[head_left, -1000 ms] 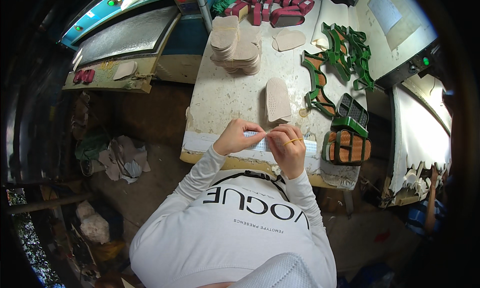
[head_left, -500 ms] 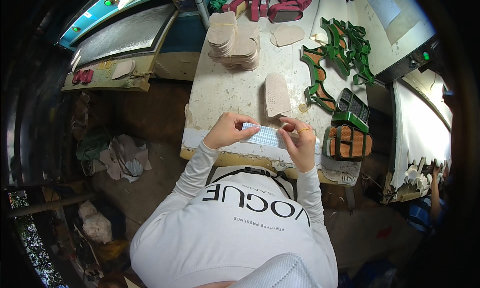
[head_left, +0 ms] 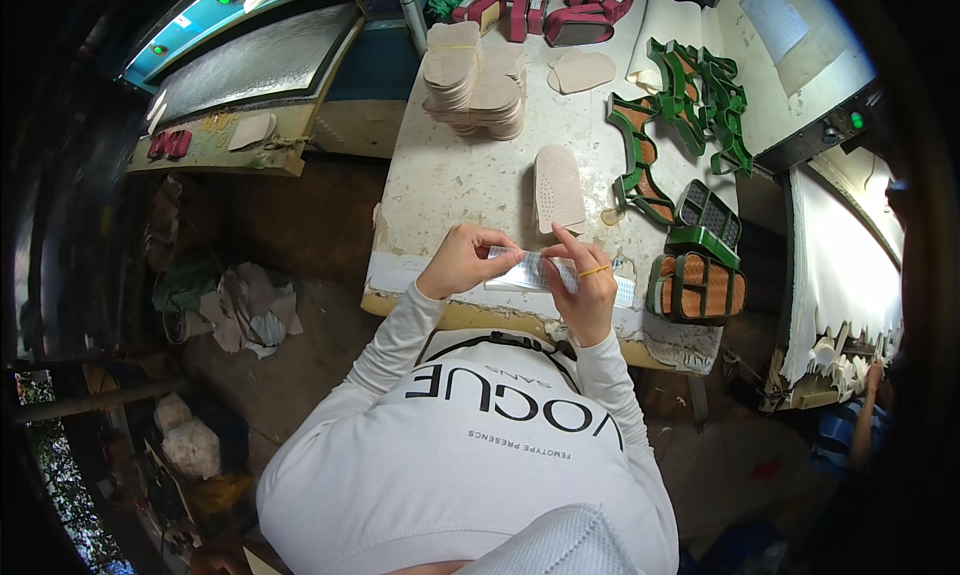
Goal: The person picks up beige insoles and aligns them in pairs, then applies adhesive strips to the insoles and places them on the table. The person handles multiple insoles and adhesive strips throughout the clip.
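Observation:
A narrow white-and-blue strip of small labels spans my two hands near the table's front edge. My left hand pinches its left end between thumb and fingers. Over the middle of the strip, my right hand has its thumb and a finger closed at the strip's surface; any single label between them is too small to make out. The strip's right end sticks out beyond that hand. Just past my fingers lies a small stack of beige perforated insoles.
Tall stacks of beige insoles stand farther back, with loose insoles beside them. Green cutting dies and a brown-filled die line the right side. Maroon dies sit at the far end. A machine bed stands left.
My right hand has shifted left along the label strip, bringing its fingertips closer to my left hand. The left hand keeps its pinch.

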A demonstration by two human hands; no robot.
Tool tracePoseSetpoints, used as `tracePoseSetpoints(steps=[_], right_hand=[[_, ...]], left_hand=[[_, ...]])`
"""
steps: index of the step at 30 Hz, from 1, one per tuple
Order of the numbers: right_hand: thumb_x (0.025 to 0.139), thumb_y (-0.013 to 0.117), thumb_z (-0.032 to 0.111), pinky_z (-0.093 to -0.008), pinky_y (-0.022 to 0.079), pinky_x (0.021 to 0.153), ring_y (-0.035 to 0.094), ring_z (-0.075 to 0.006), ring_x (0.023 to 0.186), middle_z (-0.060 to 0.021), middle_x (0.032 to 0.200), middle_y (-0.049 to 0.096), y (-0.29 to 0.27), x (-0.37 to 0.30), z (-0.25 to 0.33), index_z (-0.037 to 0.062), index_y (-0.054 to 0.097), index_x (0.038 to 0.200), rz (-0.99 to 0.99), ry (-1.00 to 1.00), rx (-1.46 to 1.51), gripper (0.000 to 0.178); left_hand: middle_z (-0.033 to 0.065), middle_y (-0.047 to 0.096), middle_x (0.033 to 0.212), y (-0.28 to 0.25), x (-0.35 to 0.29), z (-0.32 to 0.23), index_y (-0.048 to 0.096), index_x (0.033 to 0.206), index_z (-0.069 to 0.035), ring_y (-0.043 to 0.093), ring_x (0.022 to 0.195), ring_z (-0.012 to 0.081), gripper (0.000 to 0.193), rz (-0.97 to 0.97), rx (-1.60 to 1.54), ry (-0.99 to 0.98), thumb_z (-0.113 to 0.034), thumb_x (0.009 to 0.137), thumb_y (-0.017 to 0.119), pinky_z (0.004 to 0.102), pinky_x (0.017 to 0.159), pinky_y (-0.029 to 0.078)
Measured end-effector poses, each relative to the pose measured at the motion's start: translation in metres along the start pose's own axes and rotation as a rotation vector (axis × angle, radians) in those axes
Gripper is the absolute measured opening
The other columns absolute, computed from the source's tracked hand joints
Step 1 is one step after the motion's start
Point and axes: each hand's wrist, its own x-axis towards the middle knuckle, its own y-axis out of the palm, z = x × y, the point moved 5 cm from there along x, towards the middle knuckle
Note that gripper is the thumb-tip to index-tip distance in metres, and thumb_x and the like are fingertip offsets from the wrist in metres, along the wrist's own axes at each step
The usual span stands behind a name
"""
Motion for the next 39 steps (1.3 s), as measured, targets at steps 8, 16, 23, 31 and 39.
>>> tracePoseSetpoints(steps=[8, 16, 23, 31, 39], right_hand=[[0.071, 0.07, -0.005, -0.0304, 0.047, 0.07, 0.06, -0.0183, 0.074, -0.004, 0.079, 0.065, 0.002, -0.003, -0.002, 0.0051, 0.053, 0.127, -0.07, 0.077, 0.106, 0.06], [0.073, 0.068, -0.007, -0.028, 0.05, 0.068, 0.064, -0.0163, 0.072, -0.0073, 0.079, 0.065, 0.007, -0.009, -0.015, 0.0049, 0.052, 0.128, -0.091, 0.27, 0.283, 0.058], [0.078, 0.065, -0.007, -0.0257, 0.052, 0.073, 0.065, -0.0137, 0.077, -0.0076, 0.084, 0.067, 0.003, -0.008, -0.018, 0.0048, 0.046, 0.133, -0.073, 0.304, 0.319, 0.06], [0.074, 0.064, -0.01, -0.028, 0.052, 0.076, 0.067, -0.0188, 0.084, -0.0153, 0.115, 0.056, 0.004, -0.001, -0.016, 0.0053, 0.046, 0.133, 0.03, 0.2, 0.389, 0.063], [0.073, 0.066, -0.01, -0.0301, 0.051, 0.077, 0.067, -0.0186, 0.085, -0.0139, 0.115, 0.054, 0.001, -0.002, -0.003, 0.0035, 0.05, 0.128, 0.019, 0.055, 0.227, 0.058]], left_hand=[[-0.005, 0.055, 0.059, 0.003, 0.0, 0.0, 0.069, 0.081, 0.0, 0.045, 0.053, 0.0003, 0.017, -0.012, -0.009, 0.019, -0.016, 0.085, 0.067, 0.0177, 0.045, 0.034], [-0.0035, 0.06, 0.065, 0.003, 0.0, 0.002, 0.069, 0.084, 0.001, 0.048, 0.058, 0.0007, 0.015, 0.006, 0.046, -0.028, -0.015, 0.085, 0.067, 0.017, 0.05, 0.036], [-0.0051, 0.055, 0.06, 0.007, 0.002, 0.006, 0.069, 0.082, 0.0, 0.044, 0.052, 0.0, 0.017, -0.008, -0.033, 0.032, -0.016, 0.085, 0.067, 0.0174, 0.044, 0.032], [-0.0046, 0.056, 0.062, 0.007, 0.003, 0.007, 0.069, 0.086, 0.001, 0.045, 0.054, 0.0003, 0.017, 0.001, -0.085, 0.022, -0.016, 0.086, 0.066, 0.0172, 0.046, 0.034], [-0.0056, 0.054, 0.061, 0.011, 0.001, 0.01, 0.069, 0.085, 0.0, 0.044, 0.052, 0.0001, 0.017, 0.027, -0.072, -0.006, -0.017, 0.086, 0.066, 0.0175, 0.045, 0.034]])
